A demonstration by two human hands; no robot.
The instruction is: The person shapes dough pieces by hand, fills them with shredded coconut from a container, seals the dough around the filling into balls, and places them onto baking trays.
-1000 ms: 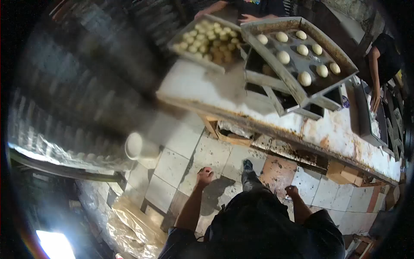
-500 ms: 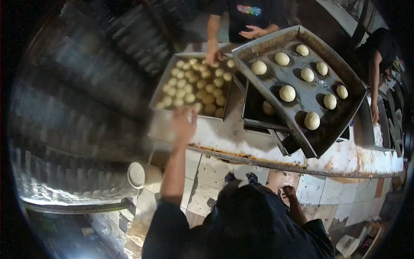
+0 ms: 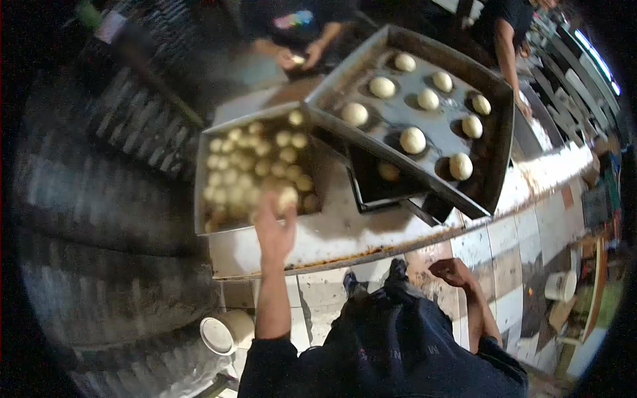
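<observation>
My left hand (image 3: 275, 222) is at the near edge of a metal tray (image 3: 198, 192) full of small dough balls, its fingers round one pale dough ball (image 3: 286, 198). My right hand (image 3: 451, 272) hangs in front of the table, above the floor, with its fingers curled; what it holds, if anything, cannot be made out. To the right of the full tray, a larger tray (image 3: 398, 156) with several spaced dough balls (image 3: 413, 140) lies askew on top of other dark trays (image 3: 373, 199).
Across the white table (image 3: 232, 257) a person (image 3: 292, 40) holds a small pale piece in both hands. Another person's arm (image 3: 505, 60) reaches down at the upper right. A round bucket (image 3: 225, 331) stands on the floor at the left, and a white bucket (image 3: 561, 286) at the right.
My left hand has moved further over the full tray and taken hold of a dough ball. The co-worker's hand has left that tray. The view has turned, so the trays appear further left.
</observation>
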